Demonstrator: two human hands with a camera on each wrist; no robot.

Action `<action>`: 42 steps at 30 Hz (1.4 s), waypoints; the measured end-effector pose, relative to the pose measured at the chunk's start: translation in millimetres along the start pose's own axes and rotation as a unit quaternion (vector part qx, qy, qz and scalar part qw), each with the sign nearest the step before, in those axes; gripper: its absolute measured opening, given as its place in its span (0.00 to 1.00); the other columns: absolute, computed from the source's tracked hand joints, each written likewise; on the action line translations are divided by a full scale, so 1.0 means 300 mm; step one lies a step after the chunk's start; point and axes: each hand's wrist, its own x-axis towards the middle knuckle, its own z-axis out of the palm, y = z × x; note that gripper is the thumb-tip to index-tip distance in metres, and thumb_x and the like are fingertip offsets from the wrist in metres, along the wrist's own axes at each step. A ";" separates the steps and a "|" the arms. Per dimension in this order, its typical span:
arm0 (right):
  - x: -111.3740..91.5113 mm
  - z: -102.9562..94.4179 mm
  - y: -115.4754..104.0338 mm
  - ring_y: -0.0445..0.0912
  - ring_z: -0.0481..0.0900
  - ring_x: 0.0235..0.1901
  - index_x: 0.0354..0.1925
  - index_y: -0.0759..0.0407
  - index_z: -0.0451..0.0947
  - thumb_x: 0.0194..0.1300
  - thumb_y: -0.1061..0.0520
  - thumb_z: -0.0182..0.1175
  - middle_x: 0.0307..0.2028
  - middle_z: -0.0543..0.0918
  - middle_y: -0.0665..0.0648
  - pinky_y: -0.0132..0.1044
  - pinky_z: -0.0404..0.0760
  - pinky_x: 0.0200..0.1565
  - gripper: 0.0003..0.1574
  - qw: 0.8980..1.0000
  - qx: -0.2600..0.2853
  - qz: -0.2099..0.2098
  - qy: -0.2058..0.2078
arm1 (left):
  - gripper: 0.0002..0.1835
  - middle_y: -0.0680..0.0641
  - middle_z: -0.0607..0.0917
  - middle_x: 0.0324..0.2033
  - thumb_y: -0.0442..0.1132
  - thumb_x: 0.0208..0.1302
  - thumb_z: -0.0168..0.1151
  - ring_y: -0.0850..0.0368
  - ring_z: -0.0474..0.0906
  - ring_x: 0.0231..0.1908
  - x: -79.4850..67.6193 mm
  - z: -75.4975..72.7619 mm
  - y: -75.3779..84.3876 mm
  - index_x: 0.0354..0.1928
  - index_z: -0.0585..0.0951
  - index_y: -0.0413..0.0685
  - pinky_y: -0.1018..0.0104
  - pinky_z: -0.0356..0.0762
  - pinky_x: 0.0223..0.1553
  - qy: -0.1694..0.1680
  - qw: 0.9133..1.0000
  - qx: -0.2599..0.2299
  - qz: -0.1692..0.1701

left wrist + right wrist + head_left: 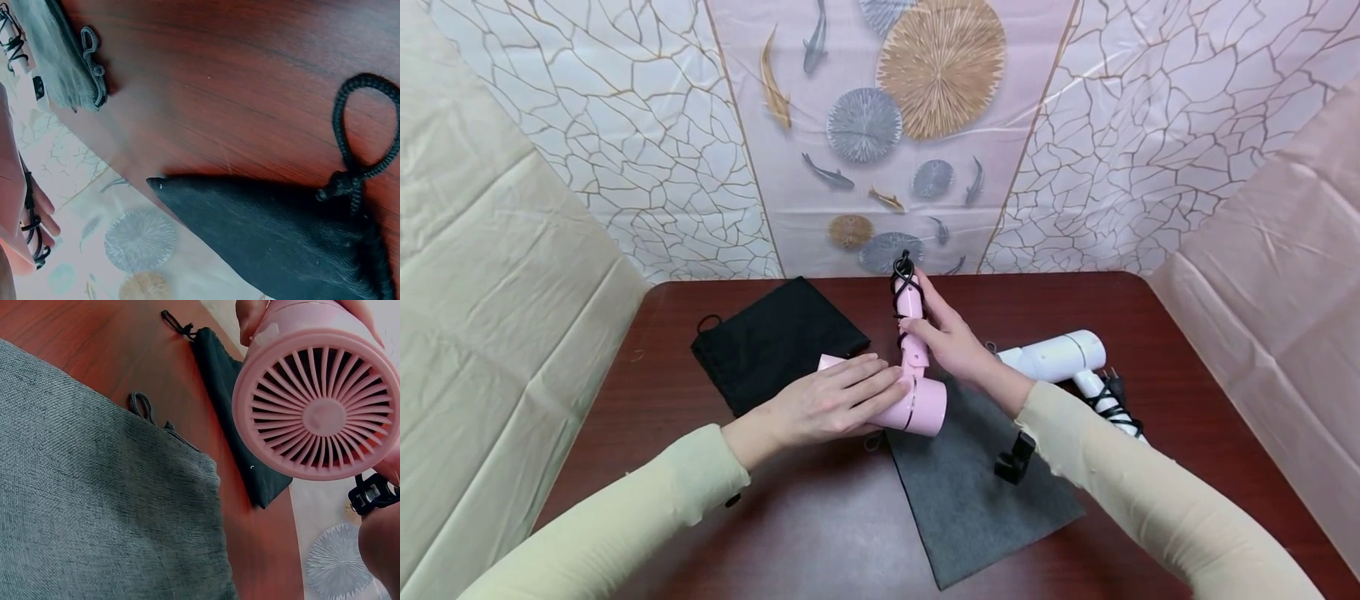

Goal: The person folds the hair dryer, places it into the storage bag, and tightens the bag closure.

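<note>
A pink hair dryer point(930, 408) point(322, 415) is held by both hands above the table, its handle pointing toward the back wall. My left hand point(838, 396) grips the barrel, fingers laid across its top; in the right wrist view the thumb point(250, 319) shows at one side. My right hand point(951, 337) holds the handle, around which a black cord point(902, 271) is wound. The ribbed round grille faces the right wrist camera. A black drawstring pouch point(782, 342) point(269, 231) lies left of the dryer, and a grey drawstring pouch point(977, 492) point(112, 487) lies flat below and right.
A white hair dryer point(1060, 357) rests on the right of the dark red table point(760, 533), partly behind the right forearm, with a black cord point(1116, 408) round its handle. A patterned backdrop point(865, 200) hangs behind the table, with pale cloth walls point(497, 275) at the sides.
</note>
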 end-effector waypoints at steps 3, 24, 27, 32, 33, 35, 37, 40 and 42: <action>-0.004 -0.011 -0.003 0.53 0.63 0.77 0.88 0.46 0.39 0.80 0.61 0.54 0.86 0.47 0.57 0.24 0.75 0.58 0.51 1.000 -0.019 0.008 0.001 | 0.31 0.40 0.86 0.61 0.49 0.66 0.75 0.46 0.84 0.57 0.011 0.009 0.001 0.65 0.82 0.39 0.53 0.80 0.66 0.007 1.000 -0.003 0.003; 0.005 -0.007 -0.044 0.54 0.74 0.70 0.86 0.43 0.55 0.85 0.53 0.52 0.81 0.63 0.57 0.51 0.73 0.69 0.38 0.993 -0.078 0.005 -0.084 | 0.35 0.42 0.85 0.62 0.52 0.63 0.77 0.48 0.83 0.62 0.045 0.010 -0.017 0.66 0.81 0.39 0.53 0.78 0.68 0.000 0.999 -0.025 0.022; 0.002 0.003 -0.035 0.53 0.71 0.71 0.86 0.42 0.56 0.86 0.52 0.51 0.81 0.64 0.57 0.51 0.72 0.70 0.37 0.995 -0.039 0.023 -0.087 | 0.34 0.42 0.85 0.63 0.53 0.65 0.76 0.49 0.83 0.62 0.037 0.009 -0.018 0.67 0.81 0.40 0.52 0.78 0.68 -0.003 0.999 -0.027 0.024; -0.001 0.014 -0.016 0.50 0.70 0.73 0.84 0.43 0.59 0.86 0.51 0.49 0.79 0.68 0.56 0.49 0.70 0.72 0.34 0.995 -0.024 0.032 -0.097 | 0.33 0.42 0.84 0.64 0.53 0.68 0.74 0.47 0.82 0.64 0.029 0.011 -0.023 0.68 0.81 0.42 0.52 0.77 0.69 -0.016 0.999 -0.035 0.032; -0.003 0.015 -0.015 0.50 0.71 0.72 0.84 0.44 0.60 0.87 0.51 0.49 0.78 0.69 0.56 0.49 0.70 0.72 0.33 0.994 -0.025 0.032 -0.103 | 0.32 0.42 0.84 0.65 0.53 0.68 0.73 0.47 0.81 0.64 0.026 0.013 -0.024 0.68 0.81 0.43 0.53 0.77 0.69 -0.019 0.999 -0.036 0.035; -0.005 0.017 -0.012 0.50 0.72 0.72 0.83 0.47 0.62 0.87 0.52 0.48 0.78 0.70 0.56 0.48 0.70 0.73 0.32 0.993 -0.030 0.027 -0.114 | 0.31 0.43 0.83 0.66 0.52 0.70 0.72 0.47 0.81 0.65 0.024 0.012 -0.027 0.69 0.80 0.44 0.53 0.76 0.70 -0.026 0.998 -0.038 0.039; -0.007 0.018 -0.014 0.49 0.72 0.73 0.83 0.50 0.63 0.87 0.52 0.47 0.77 0.71 0.55 0.47 0.68 0.74 0.31 0.991 -0.037 0.022 -0.128 | 0.30 0.43 0.83 0.67 0.52 0.72 0.70 0.48 0.80 0.66 0.022 0.011 -0.030 0.70 0.80 0.46 0.54 0.76 0.70 -0.032 0.998 -0.035 0.045; -0.006 0.015 -0.016 0.50 0.69 0.76 0.82 0.53 0.64 0.87 0.53 0.47 0.78 0.70 0.57 0.50 0.66 0.76 0.31 0.987 -0.043 0.023 -0.150 | 0.29 0.43 0.82 0.68 0.51 0.74 0.68 0.50 0.80 0.67 0.019 0.008 -0.036 0.71 0.79 0.46 0.57 0.75 0.70 -0.036 0.998 -0.031 0.052; -0.005 0.011 -0.019 0.50 0.65 0.78 0.82 0.55 0.64 0.87 0.53 0.46 0.79 0.69 0.56 0.51 0.63 0.78 0.31 0.985 -0.052 0.018 -0.162 | 0.28 0.43 0.82 0.68 0.51 0.76 0.66 0.50 0.79 0.67 0.020 0.005 -0.042 0.71 0.80 0.46 0.59 0.75 0.70 -0.036 0.997 -0.031 0.054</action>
